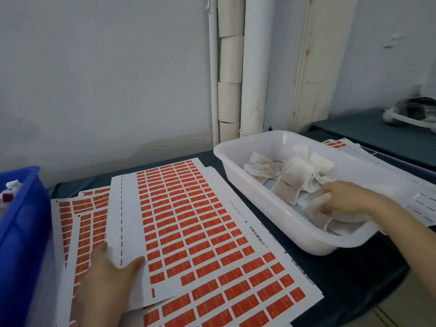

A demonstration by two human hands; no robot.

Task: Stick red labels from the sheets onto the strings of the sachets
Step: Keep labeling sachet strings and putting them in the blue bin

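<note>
Your left hand [106, 277] flat on overlapping label sheets [188, 232], storage bin [21, 223] left of it, your right hand [346, 197] among sachets [292, 173] in the tray [271, 208], right of the sheets.

Under our left hand [106, 277] the top sheet [188, 223] was white, patterned with a tight grid of red-orange labels [203, 232] in straight rows, and a dashed red line [121, 220] ran up its blank margin just beyond our fingers. To the left of that hand stood a deep blue bin [21, 223]; under everything lay a dark blue-grey table cover [342, 279]. Around our right hand [349, 197] the tray [259, 192] was plain translucent white, and the sachets [290, 175] by our fingers were off-white to pale beige, unpatterned.
</note>
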